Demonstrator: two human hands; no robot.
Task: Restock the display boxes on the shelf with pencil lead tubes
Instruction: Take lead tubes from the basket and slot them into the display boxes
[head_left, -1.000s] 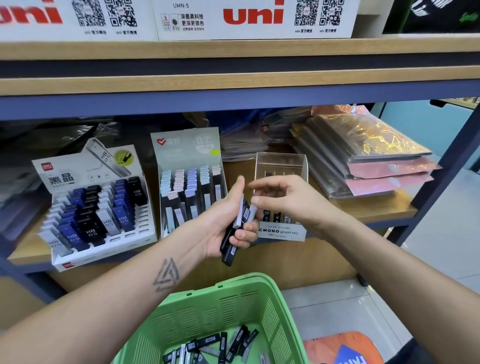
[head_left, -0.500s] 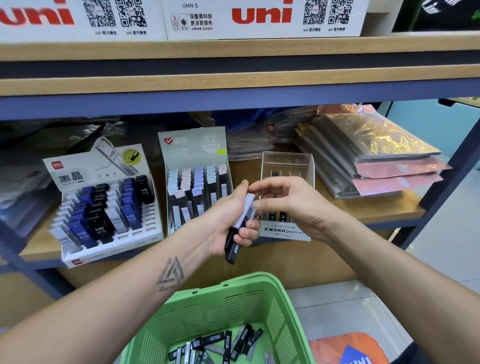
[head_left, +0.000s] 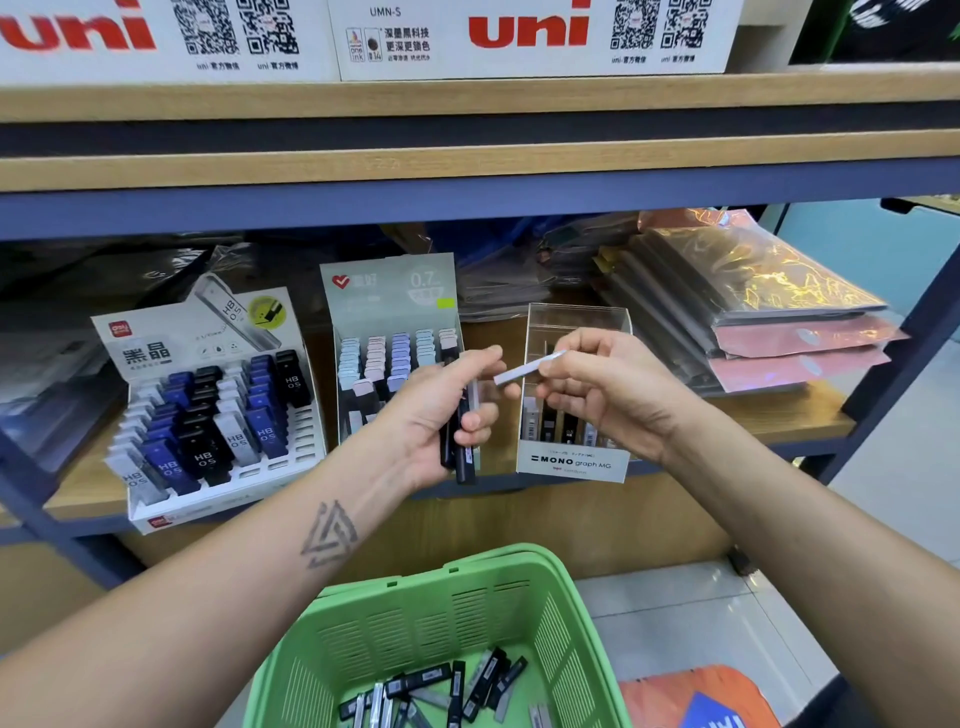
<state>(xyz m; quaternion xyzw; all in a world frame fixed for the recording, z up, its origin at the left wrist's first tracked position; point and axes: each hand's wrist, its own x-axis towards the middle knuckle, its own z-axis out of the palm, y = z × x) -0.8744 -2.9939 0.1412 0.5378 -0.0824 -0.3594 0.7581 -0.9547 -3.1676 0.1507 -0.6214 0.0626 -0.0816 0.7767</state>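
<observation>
Head view. The right hand (head_left: 613, 395) pinches one white tube (head_left: 527, 370) between thumb and fingertips, holding it nearly level in front of the MONO box (head_left: 571, 462), which stands on the shelf (head_left: 779, 421) at about 1 o'clock from frame centre. The left hand (head_left: 441, 415) is curled round a bundle (head_left: 462, 441) of dark tubes held upright; the two hands are close but not touching. At 9 o'clock of the left hand stands the 0.7 box (head_left: 395, 291), and further toward 9 the HB box (head_left: 208, 405). At 6 o'clock, below both forearms, is the basket (head_left: 431, 608) with loose tubes on its floor.

Risks, as I judge them:
- The white tube is held by a light pinch near one end. Tipping it upright for the MONO box could let it pivot out and fall to the floor or into the basket.
- The MONO box has tall clear walls and a narrow mouth. A tube entering at a slant may catch the rim, or knock over the tubes already standing at the front.
- The left grip holds several tubes at once. Any loosening while attention is on the right hand could shed one.
- The box is light and near the shelf edge, so a push could shift it.
- Whether white belongs in this box cannot be told; mis-sorting is possible.
</observation>
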